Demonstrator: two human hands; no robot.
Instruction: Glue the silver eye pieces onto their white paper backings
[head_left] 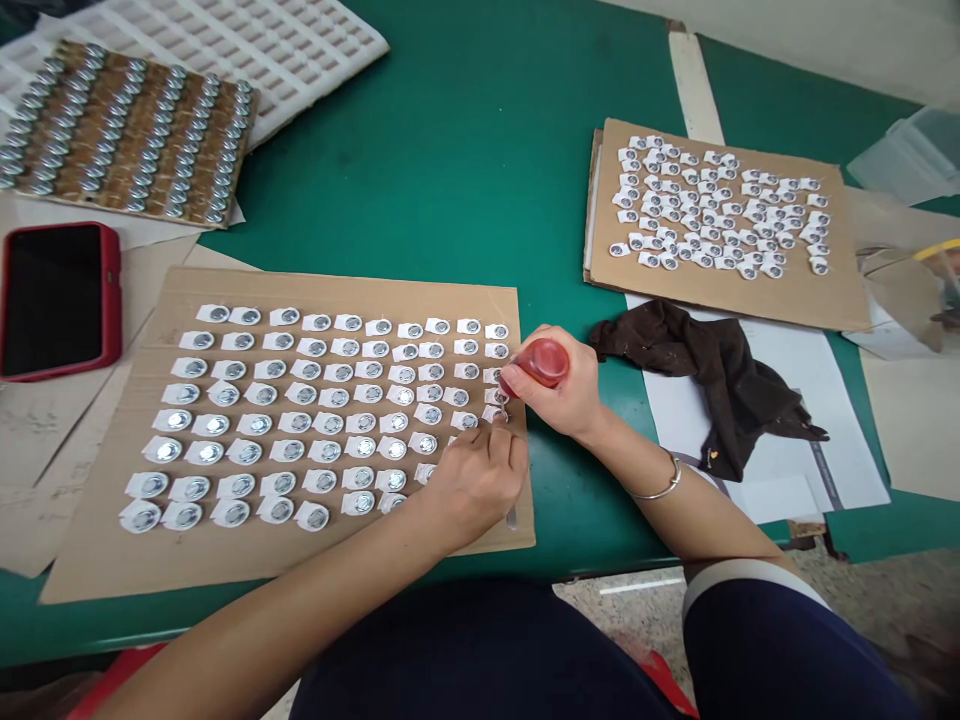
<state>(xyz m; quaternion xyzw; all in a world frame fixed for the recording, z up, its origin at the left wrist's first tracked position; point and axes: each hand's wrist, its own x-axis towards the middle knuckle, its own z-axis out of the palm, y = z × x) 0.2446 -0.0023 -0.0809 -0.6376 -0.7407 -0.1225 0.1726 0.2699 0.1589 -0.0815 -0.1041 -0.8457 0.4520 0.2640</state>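
R hand [564, 388] grips a red squeeze bottle [547, 362] over the rightmost column of white disc tabs [328, 424], on a cardboard sheet [337, 287] under both hands. L hand [480, 480] is bent in close at that column; can't tell if it's pinching a tab. Rows left of the hands are laid out; prob. partway thru, but which are done n/c, some hidden by L hand. 2nd batch of tabs [707, 202], beyond R hand: status n/c.

White tray [304, 62] cut off, bottle [549, 362] part-hidden
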